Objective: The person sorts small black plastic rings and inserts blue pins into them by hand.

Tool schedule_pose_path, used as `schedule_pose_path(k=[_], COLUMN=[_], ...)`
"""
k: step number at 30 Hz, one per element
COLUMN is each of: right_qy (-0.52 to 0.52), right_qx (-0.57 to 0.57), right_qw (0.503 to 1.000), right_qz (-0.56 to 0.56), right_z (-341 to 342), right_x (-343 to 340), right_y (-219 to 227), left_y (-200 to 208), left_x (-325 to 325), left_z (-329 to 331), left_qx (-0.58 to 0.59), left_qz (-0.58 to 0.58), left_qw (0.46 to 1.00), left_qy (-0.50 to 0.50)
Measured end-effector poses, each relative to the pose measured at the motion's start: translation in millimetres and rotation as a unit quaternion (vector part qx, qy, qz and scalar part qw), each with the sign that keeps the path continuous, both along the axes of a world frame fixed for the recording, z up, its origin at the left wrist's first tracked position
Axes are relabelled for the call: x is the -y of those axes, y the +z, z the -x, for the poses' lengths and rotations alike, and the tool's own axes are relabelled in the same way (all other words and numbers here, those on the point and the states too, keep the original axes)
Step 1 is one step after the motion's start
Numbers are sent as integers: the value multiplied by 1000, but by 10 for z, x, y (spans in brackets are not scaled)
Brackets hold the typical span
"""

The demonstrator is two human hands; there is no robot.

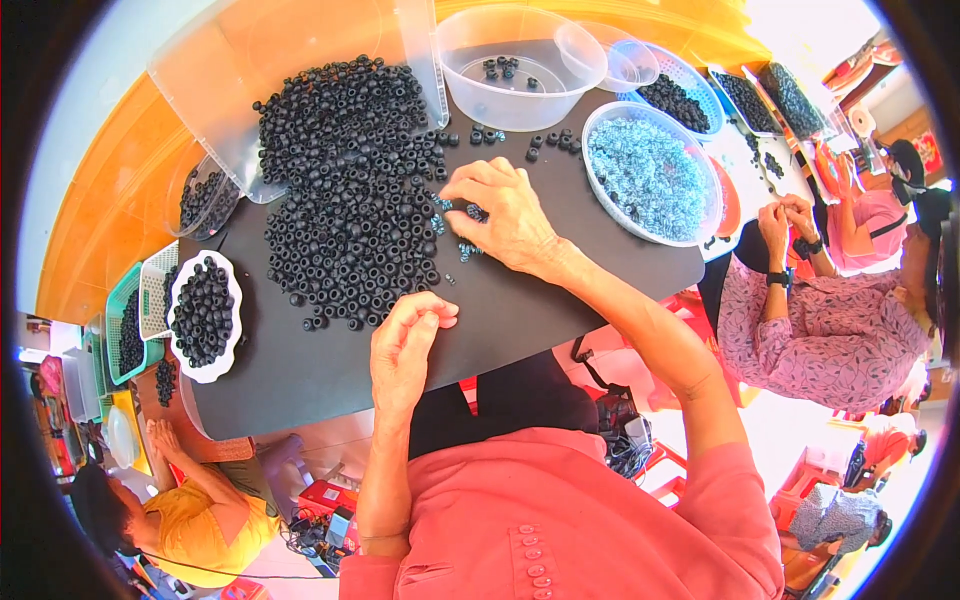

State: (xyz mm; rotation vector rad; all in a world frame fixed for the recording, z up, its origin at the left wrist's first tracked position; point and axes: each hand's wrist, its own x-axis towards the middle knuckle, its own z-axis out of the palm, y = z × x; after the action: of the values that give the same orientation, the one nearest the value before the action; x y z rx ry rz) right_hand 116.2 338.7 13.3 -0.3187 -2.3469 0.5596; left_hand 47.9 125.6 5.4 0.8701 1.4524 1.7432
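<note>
A large heap of small black round parts with holes point(345, 200) covers the left and middle of the dark grey tabletop point(520, 330). My right hand point(510, 215) is bent over the heap's right edge, its fingers curled around a small dark round part point(477, 212). Small translucent blue pieces point(466, 250) lie beside and below those fingers. Nearer to me, at the heap's lower right, my left hand point(405, 345) is closed with its fingers folded in; whatever they hold is hidden.
A clear bin point(230, 95) lies tipped behind the heap. At the back stands a clear tub point(520, 90); a bowl of blue pieces point(650, 170) is at right. A white scalloped dish point(232, 345) of black parts sits at left. Co-workers sit on both sides.
</note>
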Motion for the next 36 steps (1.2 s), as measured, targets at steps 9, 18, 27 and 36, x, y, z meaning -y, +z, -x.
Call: schedule_pose_path(k=[9, 18, 27, 36], right_qy=[-27, -2, -26, 55], right_qx=[82, 72, 30, 95], right_qw=[996, 997, 998, 990], right_qz=[-33, -33, -48, -88], right_z=[66, 135, -50, -57], right_x=[-34, 28, -22, -87], right_y=[-32, -118, 75, -51], left_y=[57, 38, 45, 39], left_x=[-21, -16, -8, -18], left_z=[-7, -14, -6, -20], left_qx=[1, -3, -10, -13], left_qz=[11, 15, 17, 14], left_qw=[1000, 1000, 1000, 1000], left_qy=[-6, -6, -3, 2])
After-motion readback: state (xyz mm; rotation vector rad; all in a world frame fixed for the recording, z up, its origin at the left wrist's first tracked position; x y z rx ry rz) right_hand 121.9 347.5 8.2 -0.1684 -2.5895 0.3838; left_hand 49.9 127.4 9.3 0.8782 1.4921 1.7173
